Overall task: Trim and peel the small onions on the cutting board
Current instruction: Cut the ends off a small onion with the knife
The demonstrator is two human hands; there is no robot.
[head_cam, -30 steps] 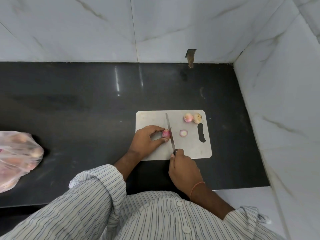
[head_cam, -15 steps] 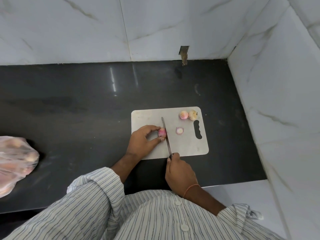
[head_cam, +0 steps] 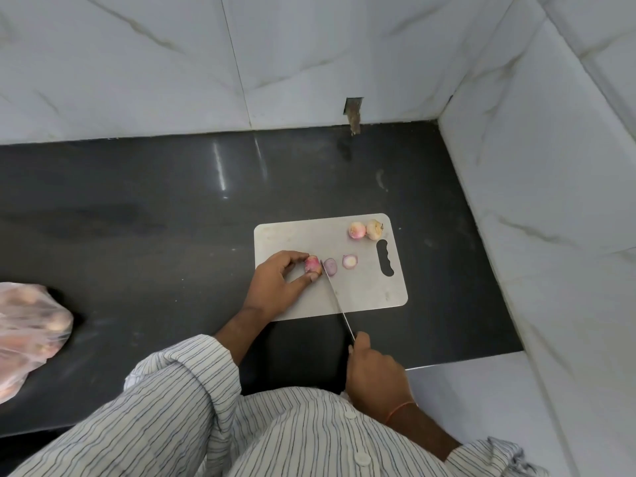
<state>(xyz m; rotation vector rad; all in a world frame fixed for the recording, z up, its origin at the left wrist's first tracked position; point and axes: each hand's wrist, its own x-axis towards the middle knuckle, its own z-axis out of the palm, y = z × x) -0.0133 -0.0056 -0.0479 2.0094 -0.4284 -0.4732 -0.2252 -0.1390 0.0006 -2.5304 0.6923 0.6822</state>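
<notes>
Left hand (head_cam: 275,285) pinches onion (head_cam: 312,264) (thumb under); right hand (head_cam: 373,375) grips knife (head_cam: 335,297).

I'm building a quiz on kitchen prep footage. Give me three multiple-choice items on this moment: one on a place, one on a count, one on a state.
1. Where do the two whole onions lie on the cutting board?
A. far right corner
B. near left corner
C. centre

2. How many cut-off slices lie on the board?
A. none
B. two
C. five

3. What does the left hand do?
A. rests flat
B. pinches the pink onion
C. holds the knife

Key: 1 A, they sit beside the handle slot; 2 B, a purple slice and a white-faced slice; 3 B, fingers and thumb clasp it while the right hand grips the knife.
</notes>
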